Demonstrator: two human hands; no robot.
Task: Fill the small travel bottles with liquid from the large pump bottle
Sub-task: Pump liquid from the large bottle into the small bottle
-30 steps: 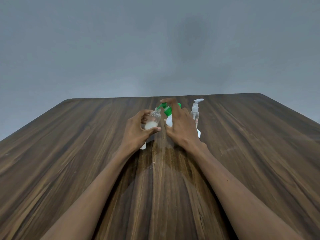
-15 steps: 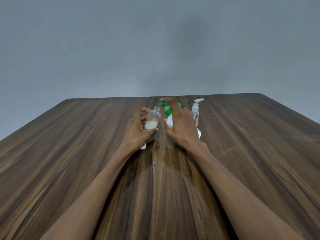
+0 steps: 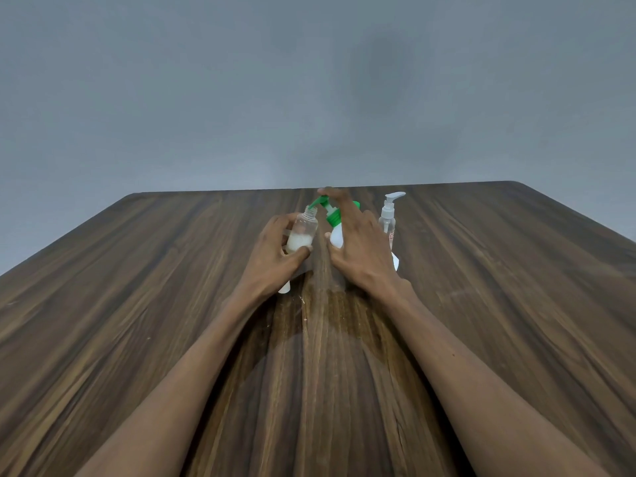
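Note:
My left hand (image 3: 272, 256) grips a small clear travel bottle (image 3: 303, 232), uncapped and partly filled with white liquid, its mouth held under the green nozzle. My right hand (image 3: 361, 249) lies over the large white pump bottle (image 3: 336, 235), a finger resting on top of its green pump head (image 3: 327, 204), thumb against the bottle's side. The big bottle's lower body is hidden behind this hand. A second small clear bottle (image 3: 388, 222) with a white pump top stands upright just right of my right hand.
A small white cap (image 3: 285, 288) lies on the brown wooden table (image 3: 137, 304) below my left hand. Another white piece (image 3: 396, 261) shows at the right hand's edge. A plain grey wall rises behind the table's far edge.
The white liquid in the held bottle has risen a little. My left thumb has shifted slightly on the bottle; both hands stay in the same place.

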